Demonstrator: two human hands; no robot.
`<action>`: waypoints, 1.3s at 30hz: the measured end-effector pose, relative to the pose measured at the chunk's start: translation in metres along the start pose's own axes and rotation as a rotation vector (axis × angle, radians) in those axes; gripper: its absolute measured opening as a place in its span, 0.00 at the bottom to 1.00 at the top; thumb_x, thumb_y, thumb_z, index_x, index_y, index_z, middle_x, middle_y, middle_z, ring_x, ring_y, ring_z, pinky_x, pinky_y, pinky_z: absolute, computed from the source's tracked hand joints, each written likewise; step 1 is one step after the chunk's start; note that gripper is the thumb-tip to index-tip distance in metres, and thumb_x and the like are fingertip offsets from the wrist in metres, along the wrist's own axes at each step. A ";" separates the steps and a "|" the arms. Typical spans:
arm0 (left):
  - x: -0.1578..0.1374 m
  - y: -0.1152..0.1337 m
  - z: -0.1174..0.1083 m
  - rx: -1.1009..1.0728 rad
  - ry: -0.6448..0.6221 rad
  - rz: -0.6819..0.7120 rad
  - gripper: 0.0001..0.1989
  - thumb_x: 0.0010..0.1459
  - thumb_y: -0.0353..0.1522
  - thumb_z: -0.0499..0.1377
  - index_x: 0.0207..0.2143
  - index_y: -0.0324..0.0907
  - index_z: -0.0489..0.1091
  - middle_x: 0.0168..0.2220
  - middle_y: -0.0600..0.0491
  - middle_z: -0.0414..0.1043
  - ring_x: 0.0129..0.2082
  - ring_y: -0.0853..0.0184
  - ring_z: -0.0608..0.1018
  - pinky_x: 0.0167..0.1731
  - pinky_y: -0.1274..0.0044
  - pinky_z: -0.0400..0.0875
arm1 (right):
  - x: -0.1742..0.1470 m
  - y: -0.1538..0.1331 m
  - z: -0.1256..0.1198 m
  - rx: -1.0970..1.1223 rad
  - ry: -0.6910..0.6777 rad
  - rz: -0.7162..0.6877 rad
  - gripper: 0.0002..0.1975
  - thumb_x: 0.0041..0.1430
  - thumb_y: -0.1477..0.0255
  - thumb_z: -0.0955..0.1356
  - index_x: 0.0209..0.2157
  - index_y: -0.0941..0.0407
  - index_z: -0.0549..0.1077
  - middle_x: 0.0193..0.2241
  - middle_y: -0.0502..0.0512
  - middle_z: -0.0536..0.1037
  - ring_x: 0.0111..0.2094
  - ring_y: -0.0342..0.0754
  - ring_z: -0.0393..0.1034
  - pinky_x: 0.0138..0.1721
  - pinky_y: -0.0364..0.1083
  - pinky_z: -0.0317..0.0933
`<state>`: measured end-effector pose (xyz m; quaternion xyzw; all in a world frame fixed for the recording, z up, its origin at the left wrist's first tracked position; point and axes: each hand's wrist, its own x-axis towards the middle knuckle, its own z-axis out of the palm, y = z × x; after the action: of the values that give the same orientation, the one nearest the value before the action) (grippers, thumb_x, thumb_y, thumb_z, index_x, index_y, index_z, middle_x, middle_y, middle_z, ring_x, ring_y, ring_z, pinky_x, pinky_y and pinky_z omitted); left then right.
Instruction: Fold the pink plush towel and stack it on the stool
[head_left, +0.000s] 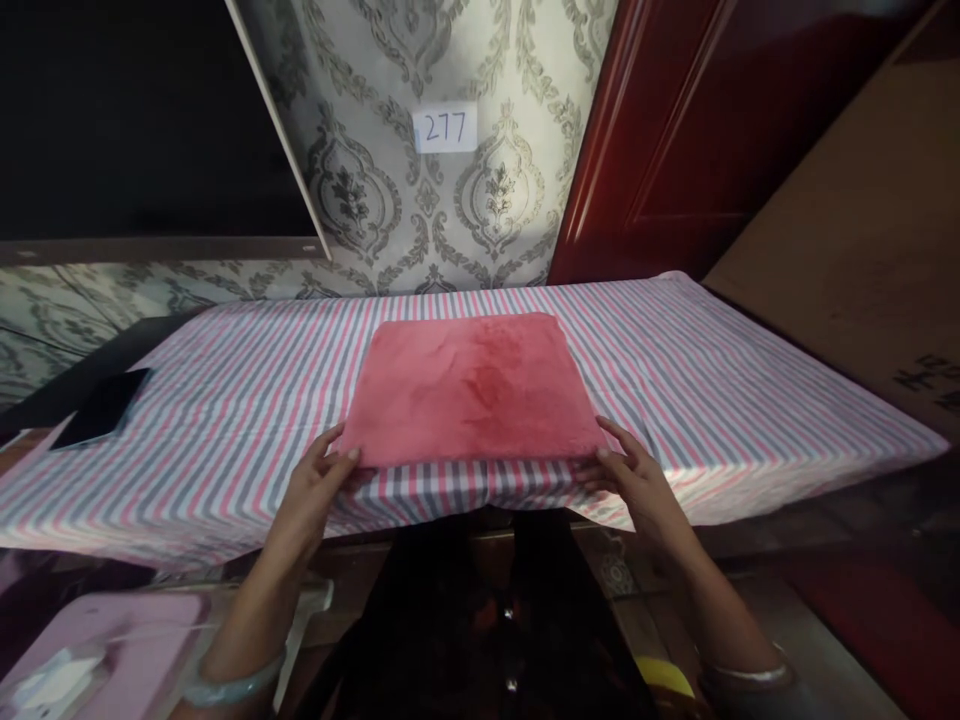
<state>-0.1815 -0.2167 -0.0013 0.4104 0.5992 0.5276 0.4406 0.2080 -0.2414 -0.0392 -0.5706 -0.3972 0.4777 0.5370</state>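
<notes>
A pink plush mat (427,390), roughly rectangular with a darker brushed patch right of its middle, lies flat on a striped cloth (247,390). My left hand (319,480) grips its near left corner, thumb on top and the other fingers along the side and partly underneath. At the near right corner, my right hand (630,475) holds the mat in a similar way, with some fingers under the edge. The fingertips beneath the mat are partly hidden.
A dark phone (101,408) lies at the table's left end. Behind stand a large screen (142,120) and a dark red door (660,130); a cardboard box (862,220) is at the right. A pink plastic stool (142,640) stands low at the left.
</notes>
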 end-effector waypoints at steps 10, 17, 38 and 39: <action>0.045 0.024 0.001 -0.438 -0.090 -0.257 0.16 0.51 0.22 0.63 0.43 0.40 0.74 0.37 0.51 0.81 0.31 0.67 0.81 0.30 0.78 0.78 | 0.042 -0.020 -0.003 0.325 -0.010 0.112 0.29 0.51 0.64 0.75 0.55 0.50 0.69 0.46 0.56 0.82 0.40 0.52 0.80 0.35 0.49 0.77; 0.106 0.051 0.019 -0.424 -0.209 -0.329 0.09 0.57 0.24 0.62 0.40 0.41 0.74 0.36 0.50 0.81 0.32 0.64 0.83 0.30 0.77 0.77 | 0.098 -0.045 0.018 0.131 -0.176 0.096 0.37 0.56 0.63 0.71 0.65 0.52 0.61 0.50 0.61 0.81 0.46 0.56 0.79 0.47 0.54 0.75; 0.249 0.057 0.076 -0.206 -0.109 -0.097 0.27 0.52 0.19 0.61 0.56 0.37 0.71 0.29 0.53 0.78 0.23 0.70 0.78 0.27 0.80 0.75 | 0.259 -0.059 0.053 0.038 -0.052 -0.038 0.31 0.47 0.77 0.70 0.56 0.53 0.72 0.38 0.51 0.82 0.34 0.48 0.76 0.40 0.47 0.72; 0.250 0.054 0.078 -0.186 -0.091 -0.109 0.27 0.52 0.20 0.62 0.56 0.37 0.71 0.30 0.52 0.79 0.23 0.70 0.79 0.27 0.80 0.74 | 0.261 -0.056 0.055 0.024 -0.028 -0.034 0.30 0.48 0.77 0.70 0.55 0.54 0.73 0.38 0.52 0.83 0.34 0.48 0.76 0.41 0.47 0.72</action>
<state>-0.1738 0.0496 0.0247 0.3580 0.5485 0.5371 0.5315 0.2176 0.0301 -0.0131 -0.5504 -0.4086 0.4813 0.5463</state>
